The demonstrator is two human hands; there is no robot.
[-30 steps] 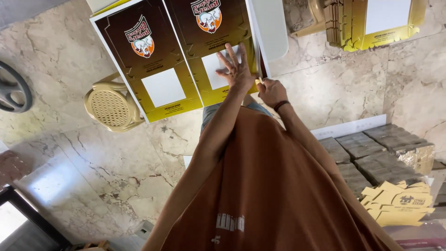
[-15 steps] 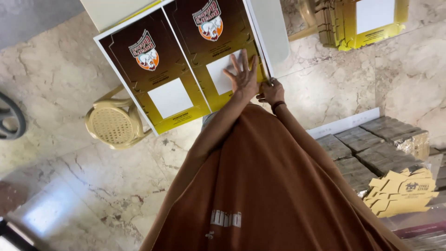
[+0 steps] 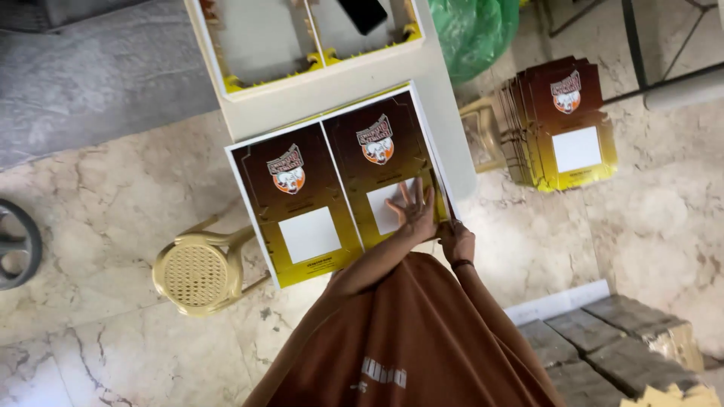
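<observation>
Head view: printed sheet (image 3: pixel 317 203) under left grip (image 3: pixel 413 213)

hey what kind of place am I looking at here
Probably a small packaging or print-finishing workshop: the left hand presses a printed carton sheet on a white table, with a stack of flat cartons on the marble floor.

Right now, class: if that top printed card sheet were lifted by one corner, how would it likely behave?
The printed sheet looks thin and wide, overhanging the white table, so it would probably sag. Its surface seems glossy, so it may slide under the left hand. The right hand at its edge suggests it is probably light.
</observation>
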